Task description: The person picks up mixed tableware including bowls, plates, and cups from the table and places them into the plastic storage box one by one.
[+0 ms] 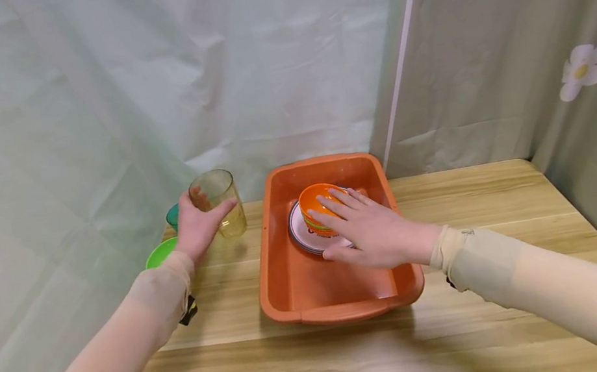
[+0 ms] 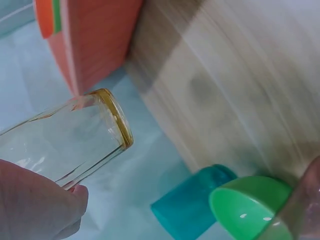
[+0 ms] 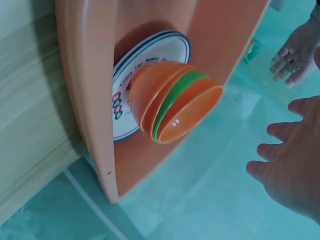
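Observation:
My left hand [image 1: 199, 229] grips a transparent yellow cup [image 1: 232, 222], thumb on the near side and fingers round the far side. In the left wrist view the cup's thick base [image 2: 117, 120] points towards the table and stands off it. My right hand [image 1: 371, 233], fingers spread, hovers over a stack of orange and green bowls [image 1: 309, 199]. From the right wrist view, the hand is apart from the bowls. They are nested upright on white plates [image 3: 122, 120] with dark rims, inside an orange plastic basin [image 1: 343, 311].
Left of the yellow cup are a green bowl [image 1: 159, 255] and a teal cup [image 2: 192, 205], partly hidden by my left arm in the head view. The wooden table [image 1: 489, 193] meets hanging curtains [image 1: 285, 70] at the back and sides.

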The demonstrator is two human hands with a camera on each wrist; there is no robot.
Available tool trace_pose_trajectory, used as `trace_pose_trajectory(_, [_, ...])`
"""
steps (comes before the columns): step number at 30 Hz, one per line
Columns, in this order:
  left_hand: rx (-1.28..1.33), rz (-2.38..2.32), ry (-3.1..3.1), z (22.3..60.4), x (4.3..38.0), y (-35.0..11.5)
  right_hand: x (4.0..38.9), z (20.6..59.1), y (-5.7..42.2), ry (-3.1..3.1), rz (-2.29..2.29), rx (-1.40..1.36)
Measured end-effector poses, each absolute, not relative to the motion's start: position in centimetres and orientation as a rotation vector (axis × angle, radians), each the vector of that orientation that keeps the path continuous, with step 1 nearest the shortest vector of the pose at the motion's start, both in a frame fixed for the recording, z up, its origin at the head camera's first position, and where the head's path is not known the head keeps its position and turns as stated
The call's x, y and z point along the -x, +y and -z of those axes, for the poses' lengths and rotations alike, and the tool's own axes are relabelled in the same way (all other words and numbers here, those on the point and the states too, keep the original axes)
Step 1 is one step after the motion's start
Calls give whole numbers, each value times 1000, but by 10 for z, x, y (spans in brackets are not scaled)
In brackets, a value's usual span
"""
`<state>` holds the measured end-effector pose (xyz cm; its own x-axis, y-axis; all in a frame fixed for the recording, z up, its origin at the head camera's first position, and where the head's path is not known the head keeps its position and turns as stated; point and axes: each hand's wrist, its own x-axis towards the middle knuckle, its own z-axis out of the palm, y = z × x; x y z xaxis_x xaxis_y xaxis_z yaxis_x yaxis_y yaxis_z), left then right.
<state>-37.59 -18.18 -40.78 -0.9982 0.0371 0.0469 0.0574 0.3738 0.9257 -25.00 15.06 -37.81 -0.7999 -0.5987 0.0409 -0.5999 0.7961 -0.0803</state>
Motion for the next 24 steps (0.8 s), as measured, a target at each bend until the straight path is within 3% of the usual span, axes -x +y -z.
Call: trace_pose_trajectory(24, [514, 1844, -2646, 365, 316, -122, 236, 358, 205, -2919, -467, -883])
